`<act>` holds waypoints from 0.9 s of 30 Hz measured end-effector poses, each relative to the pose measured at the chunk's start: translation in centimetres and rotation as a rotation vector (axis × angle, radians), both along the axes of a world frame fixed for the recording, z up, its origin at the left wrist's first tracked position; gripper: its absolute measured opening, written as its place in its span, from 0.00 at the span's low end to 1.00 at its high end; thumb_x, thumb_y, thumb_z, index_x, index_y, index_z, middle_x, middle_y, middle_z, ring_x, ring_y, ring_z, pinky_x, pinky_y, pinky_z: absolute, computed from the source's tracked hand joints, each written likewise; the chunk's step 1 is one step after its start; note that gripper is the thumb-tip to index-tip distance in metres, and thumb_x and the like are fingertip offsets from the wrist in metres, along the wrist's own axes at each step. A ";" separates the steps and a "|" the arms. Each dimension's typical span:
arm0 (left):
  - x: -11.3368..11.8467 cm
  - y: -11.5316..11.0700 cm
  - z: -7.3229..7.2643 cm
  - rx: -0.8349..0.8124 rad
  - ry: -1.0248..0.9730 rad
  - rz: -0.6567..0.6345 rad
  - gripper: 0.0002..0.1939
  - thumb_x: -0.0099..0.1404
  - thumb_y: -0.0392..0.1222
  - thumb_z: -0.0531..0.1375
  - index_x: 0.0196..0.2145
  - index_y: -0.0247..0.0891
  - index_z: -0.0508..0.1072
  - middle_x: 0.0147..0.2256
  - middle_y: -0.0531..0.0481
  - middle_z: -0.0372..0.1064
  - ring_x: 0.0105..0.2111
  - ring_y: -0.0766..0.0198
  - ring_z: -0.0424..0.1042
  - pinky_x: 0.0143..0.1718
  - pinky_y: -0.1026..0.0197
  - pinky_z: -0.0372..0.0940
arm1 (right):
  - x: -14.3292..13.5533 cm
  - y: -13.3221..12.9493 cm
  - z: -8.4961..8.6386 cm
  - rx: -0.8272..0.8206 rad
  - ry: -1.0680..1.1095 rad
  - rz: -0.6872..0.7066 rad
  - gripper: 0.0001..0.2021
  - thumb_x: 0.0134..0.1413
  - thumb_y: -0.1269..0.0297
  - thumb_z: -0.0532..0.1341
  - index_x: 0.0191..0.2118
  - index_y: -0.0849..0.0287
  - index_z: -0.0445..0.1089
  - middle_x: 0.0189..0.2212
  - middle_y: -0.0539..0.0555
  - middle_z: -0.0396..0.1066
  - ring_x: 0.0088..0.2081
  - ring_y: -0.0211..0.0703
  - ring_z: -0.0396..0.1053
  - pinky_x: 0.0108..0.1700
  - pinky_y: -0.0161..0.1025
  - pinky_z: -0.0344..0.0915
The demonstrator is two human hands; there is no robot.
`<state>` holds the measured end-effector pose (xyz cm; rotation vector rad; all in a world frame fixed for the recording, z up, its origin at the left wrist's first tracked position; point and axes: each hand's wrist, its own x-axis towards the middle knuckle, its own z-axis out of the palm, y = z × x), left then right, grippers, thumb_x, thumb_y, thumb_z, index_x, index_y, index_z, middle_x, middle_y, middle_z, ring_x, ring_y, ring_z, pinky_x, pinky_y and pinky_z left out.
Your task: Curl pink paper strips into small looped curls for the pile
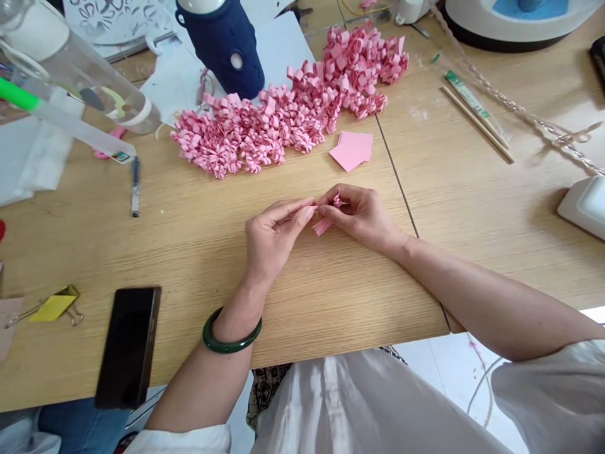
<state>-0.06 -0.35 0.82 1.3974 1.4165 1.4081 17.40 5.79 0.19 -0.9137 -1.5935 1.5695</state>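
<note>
Near the middle of the table, my left hand (278, 233) and my right hand (357, 211) meet fingertip to fingertip. Both pinch a small strip of pink paper (322, 227), whose cut end hangs down between them. A curled pink bit shows between my right thumb and forefinger. Just above the hands lie flat pink paper squares (352, 150), loosely stacked. Beyond them stretches a long heap of curled pink paper pieces (265, 129). A dark green bangle (231, 343) circles my left wrist.
A blue-sleeved bottle (227, 47) and a clear bottle (99, 75) stand behind. Left are a pen (135, 187), a black phone (128, 347) and a yellow piece in a binder clip (54, 307). Right are wooden sticks (477, 123), a twisted cord (510, 104) and a white device (586, 205).
</note>
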 end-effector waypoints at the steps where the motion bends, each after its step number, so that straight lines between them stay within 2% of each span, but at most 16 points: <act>1: 0.0 0.0 0.1 0.034 0.043 -0.005 0.10 0.68 0.49 0.71 0.41 0.42 0.87 0.43 0.47 0.85 0.43 0.59 0.85 0.48 0.60 0.78 | 0.0 0.0 0.0 -0.008 0.006 0.010 0.14 0.62 0.54 0.71 0.36 0.59 0.72 0.28 0.52 0.79 0.31 0.43 0.81 0.35 0.38 0.72; 5: 0.0 0.0 0.2 0.085 0.120 0.016 0.05 0.69 0.42 0.70 0.40 0.42 0.87 0.40 0.49 0.86 0.40 0.61 0.85 0.46 0.63 0.77 | 0.0 0.0 0.1 -0.006 -0.013 0.021 0.07 0.63 0.64 0.67 0.36 0.59 0.71 0.26 0.51 0.79 0.31 0.43 0.82 0.36 0.38 0.72; 8: 0.1 -0.1 0.2 0.076 0.142 0.044 0.03 0.67 0.40 0.71 0.38 0.42 0.87 0.38 0.50 0.86 0.38 0.63 0.84 0.43 0.65 0.77 | 0.0 0.0 0.1 0.022 -0.040 0.018 0.05 0.63 0.67 0.66 0.35 0.58 0.71 0.25 0.49 0.79 0.30 0.41 0.80 0.35 0.36 0.71; 14: 0.1 -0.1 0.1 0.047 0.138 0.053 0.01 0.64 0.39 0.73 0.34 0.42 0.85 0.35 0.52 0.85 0.35 0.64 0.83 0.41 0.65 0.76 | 0.1 0.1 0.1 0.046 -0.042 0.024 0.04 0.61 0.70 0.67 0.34 0.59 0.72 0.25 0.47 0.72 0.29 0.38 0.79 0.28 0.32 0.63; 21: 0.1 -0.2 0.2 -0.010 0.121 0.065 0.03 0.62 0.39 0.74 0.31 0.41 0.84 0.31 0.54 0.84 0.32 0.66 0.81 0.37 0.66 0.74 | 0.0 0.1 0.1 0.061 -0.044 0.048 0.01 0.61 0.71 0.65 0.36 0.60 0.74 0.28 0.50 0.75 0.29 0.37 0.74 0.32 0.33 0.68; 27: 0.1 -0.2 0.1 -0.052 0.047 0.114 0.06 0.58 0.40 0.76 0.29 0.42 0.83 0.30 0.54 0.83 0.30 0.64 0.80 0.35 0.63 0.75 | 0.1 0.2 0.0 0.117 -0.076 0.054 0.03 0.59 0.68 0.66 0.36 0.61 0.76 0.27 0.49 0.73 0.28 0.35 0.68 0.31 0.33 0.64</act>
